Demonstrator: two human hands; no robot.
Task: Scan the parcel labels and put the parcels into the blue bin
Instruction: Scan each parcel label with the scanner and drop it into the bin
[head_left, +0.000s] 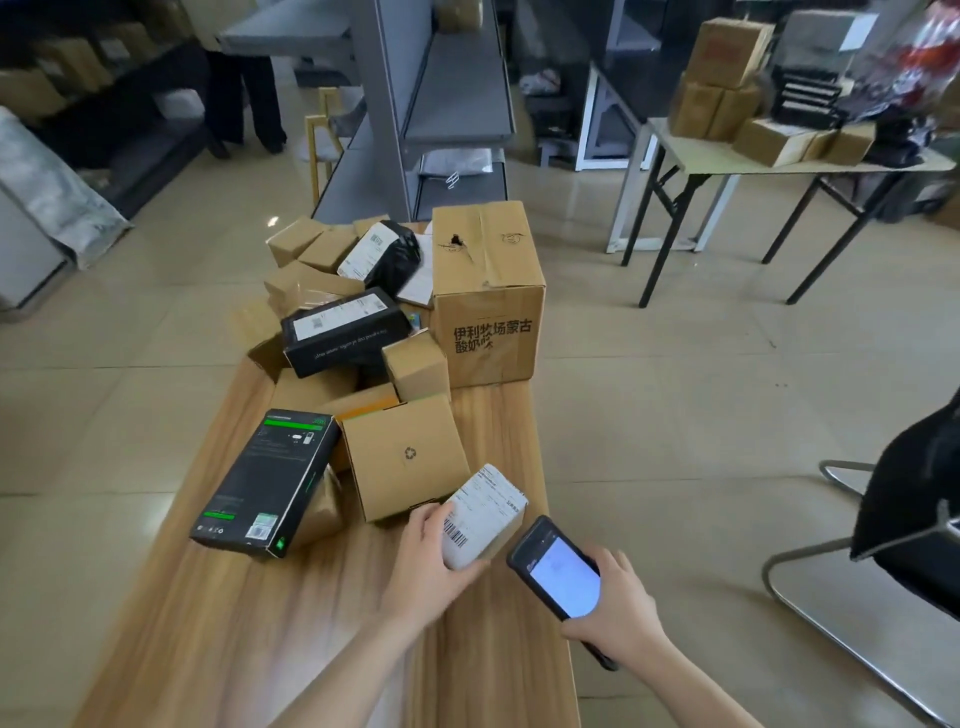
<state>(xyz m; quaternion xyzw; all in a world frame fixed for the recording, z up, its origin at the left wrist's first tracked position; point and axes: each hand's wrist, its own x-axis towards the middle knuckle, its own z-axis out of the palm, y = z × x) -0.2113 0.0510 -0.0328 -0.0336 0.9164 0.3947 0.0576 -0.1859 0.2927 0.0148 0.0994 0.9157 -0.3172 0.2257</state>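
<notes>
L hand (423, 561) grips small labelled parcel (485, 512) lower centre of frame, above wooden table (332, 613); R hand (618, 605) wraps scanner phone (558, 569) just right of it; label text blurred

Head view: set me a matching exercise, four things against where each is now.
1. labelled parcel
2. handheld scanner
3. large carton
4. black-and-green box

A. near left edge of the wooden table
B. gripped by the right hand
C. standing upright on the table's right side
D. gripped by the left hand

Pairs: 1-D, 2-B, 3-C, 4-A
</notes>
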